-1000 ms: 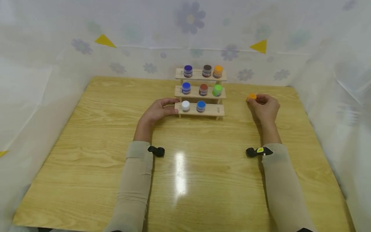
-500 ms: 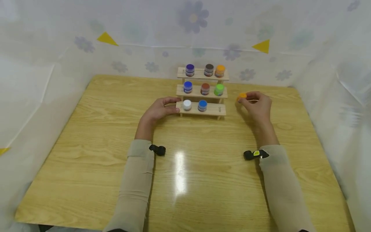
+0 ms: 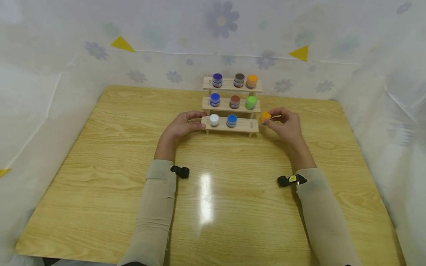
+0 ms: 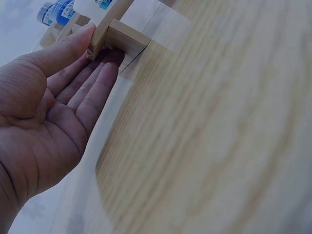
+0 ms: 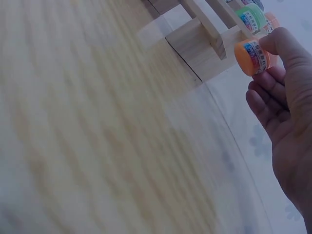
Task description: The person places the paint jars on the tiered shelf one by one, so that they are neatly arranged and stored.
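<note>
A three-tiered wooden rack [image 3: 244, 125] holds small paint jars. My left hand [image 3: 182, 125] grips the left end of its lowest tier, thumb against the board's edge and fingers underneath, as the left wrist view shows. On that tier stand a white jar [image 3: 214, 120] and a blue jar [image 3: 231, 121], with bare wood to their right. Just off the tier's right end, my right hand [image 3: 287, 125] pinches an orange paint jar [image 5: 251, 57] between thumb and fingers. In the right wrist view the jar is tilted, its label showing.
The middle tier carries a blue jar [image 3: 215, 100], a reddish-brown jar [image 3: 234, 102] and a green jar [image 3: 251, 102]. Above stand a dark blue jar [image 3: 217, 80], a dark brown jar [image 3: 239, 80] and another orange jar [image 3: 252, 81]. Flowered sheeting [image 3: 159, 29] surrounds the wooden table [image 3: 100, 177].
My right hand has carried the orange jar leftward across the table, up to the rack's lowest tier. The left hand keeps its grip on the rack; the jars there stay put.
</note>
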{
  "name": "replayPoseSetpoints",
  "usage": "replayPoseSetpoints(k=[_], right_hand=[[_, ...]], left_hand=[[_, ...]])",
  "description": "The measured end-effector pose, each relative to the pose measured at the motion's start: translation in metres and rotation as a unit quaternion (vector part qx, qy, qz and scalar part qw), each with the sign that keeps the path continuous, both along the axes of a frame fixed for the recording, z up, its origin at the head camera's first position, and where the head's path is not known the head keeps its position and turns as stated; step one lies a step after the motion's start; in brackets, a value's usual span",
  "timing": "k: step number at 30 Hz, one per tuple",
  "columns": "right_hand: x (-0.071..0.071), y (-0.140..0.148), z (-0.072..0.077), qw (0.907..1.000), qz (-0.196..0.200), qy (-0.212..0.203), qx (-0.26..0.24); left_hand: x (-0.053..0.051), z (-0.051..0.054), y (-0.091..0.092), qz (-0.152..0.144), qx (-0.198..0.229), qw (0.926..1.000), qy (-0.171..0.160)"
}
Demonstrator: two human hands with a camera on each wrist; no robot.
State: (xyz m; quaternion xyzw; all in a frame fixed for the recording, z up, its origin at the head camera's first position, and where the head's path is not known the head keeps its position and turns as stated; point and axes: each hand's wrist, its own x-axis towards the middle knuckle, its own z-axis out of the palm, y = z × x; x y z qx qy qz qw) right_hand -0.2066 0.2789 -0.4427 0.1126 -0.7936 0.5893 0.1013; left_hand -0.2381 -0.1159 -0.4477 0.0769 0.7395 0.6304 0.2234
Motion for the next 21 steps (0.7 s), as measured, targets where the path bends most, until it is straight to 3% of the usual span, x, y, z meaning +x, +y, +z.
replayPoseSetpoints(k=[5,14,21], right_hand=[[0.009,-0.016,0.005,0.9994,0.032,-0.006,-0.014],[0.011,-0.040,0.003,0.9981,0.033,0.048,0.021],[0.014,-0.050,0.002,0.9975,0.036,0.055,0.024]], left_hand=[[0.000,0.001,-0.001,0.000,0.011,0.9999,-0.002],[0.000,0.001,-0.002,-0.002,0.013,0.9999,-0.001],[0.002,0.002,-0.002,-0.003,0.008,1.0000,-0.005]])
